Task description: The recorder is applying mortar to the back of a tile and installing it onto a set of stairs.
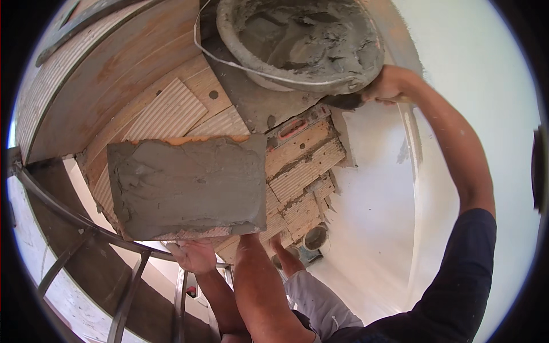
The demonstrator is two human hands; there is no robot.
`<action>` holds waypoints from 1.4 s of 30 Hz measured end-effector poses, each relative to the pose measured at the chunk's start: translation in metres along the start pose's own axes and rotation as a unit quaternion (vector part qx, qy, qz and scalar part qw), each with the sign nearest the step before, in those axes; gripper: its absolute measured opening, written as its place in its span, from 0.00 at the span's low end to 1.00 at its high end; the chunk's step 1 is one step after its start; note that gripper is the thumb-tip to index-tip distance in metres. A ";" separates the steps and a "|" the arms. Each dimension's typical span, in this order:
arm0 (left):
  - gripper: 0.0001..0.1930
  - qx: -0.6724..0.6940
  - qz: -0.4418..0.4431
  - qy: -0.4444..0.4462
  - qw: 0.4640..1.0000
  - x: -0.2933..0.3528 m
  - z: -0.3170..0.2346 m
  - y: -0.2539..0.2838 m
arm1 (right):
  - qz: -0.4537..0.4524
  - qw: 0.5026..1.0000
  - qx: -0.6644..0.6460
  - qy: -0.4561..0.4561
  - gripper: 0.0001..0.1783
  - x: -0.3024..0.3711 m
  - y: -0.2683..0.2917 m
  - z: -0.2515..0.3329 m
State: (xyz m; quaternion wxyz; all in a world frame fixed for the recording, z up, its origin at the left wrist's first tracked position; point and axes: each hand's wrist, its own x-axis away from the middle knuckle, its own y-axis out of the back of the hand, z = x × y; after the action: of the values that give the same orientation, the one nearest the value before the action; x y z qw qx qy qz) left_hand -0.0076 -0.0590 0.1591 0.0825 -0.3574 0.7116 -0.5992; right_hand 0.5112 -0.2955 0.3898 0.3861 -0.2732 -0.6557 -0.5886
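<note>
A rectangular tile [189, 186] carries a thick coat of wet grey mortar across its upper face. My left hand [196, 255] holds it from beneath at the near edge, with most of the fingers hidden under it. At the upper right, my right hand [389, 86] grips a trowel beside the bucket's rim. Only the dark blade of the trowel [344, 102] shows clearly, and my fingers cover its handle. The round bucket [230, 34] is caked with mortar and holds more wet mortar [309, 40]. Its thin wire handle hangs over the near side.
Ribbed tiles [168, 108] lie on curving stair steps. A spirit level [300, 126] with a red-rimmed opening rests below the bucket. A small pail [315, 237] stands lower down. Metal railing [74, 220] curves along the left; a pale wall [486, 74] rises on the right.
</note>
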 end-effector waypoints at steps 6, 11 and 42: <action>0.37 -0.014 0.050 0.014 0.999 -0.004 -0.001 -0.013 | -0.047 0.997 0.046 0.033 0.14 0.063 -0.011 -0.006; 0.38 -0.010 0.048 0.011 0.999 -0.006 -0.001 -0.013 | -0.027 0.990 0.040 0.136 0.20 0.070 -0.075 -0.041; 0.35 -0.005 0.010 0.010 1.000 -0.013 -0.001 -0.019 | 0.030 0.807 -0.588 -0.039 0.23 0.141 -0.169 -0.056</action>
State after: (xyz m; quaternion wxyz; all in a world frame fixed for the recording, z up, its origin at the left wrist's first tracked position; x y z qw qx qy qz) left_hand 0.0091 -0.0513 0.1724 0.0796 -0.3446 0.7189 -0.5985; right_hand 0.3062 -0.3906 0.4126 0.1430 -0.4902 -0.1901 -0.8386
